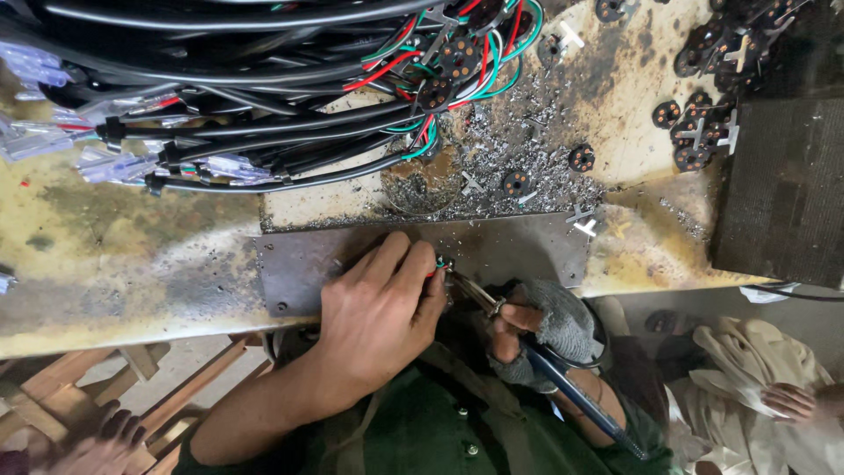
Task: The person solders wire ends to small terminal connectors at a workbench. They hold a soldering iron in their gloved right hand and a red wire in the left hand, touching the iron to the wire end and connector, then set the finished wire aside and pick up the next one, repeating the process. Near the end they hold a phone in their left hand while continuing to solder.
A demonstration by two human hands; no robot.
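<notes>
The left hand (pixel 374 317) has its fingers (pixel 413 264) pressed together, pinching a small part with red and green wires (pixel 436 264) down against the dark metal plate (pixel 519 251) at the near edge of the surface (pixel 114 255). The right hand (pixel 536 330), in a grey fingerless glove, has its fingers curled tight round a soldering iron (pixel 527 343) with a blue handle; the iron's tip (pixel 450 271) touches the pinched part just beside the left fingertips. Beyond the plate, toward the middle of the surface, lie metal shavings (pixel 519 149) with a few round black discs (pixel 581 158) and small white cross-shaped pieces (pixel 584 226) among them. At the far edge sits a thick bundle of black cables (pixel 264 132), their red, green and white wires ending in more discs (pixel 457 60). A further heap of discs (pixel 703 132) lies at the far right corner, next to a dark mat (pixel 782 189). Another person's hand (pixel 791 400) shows off the surface at the lower right, and a third hand (pixel 101 440) at the lower left.
</notes>
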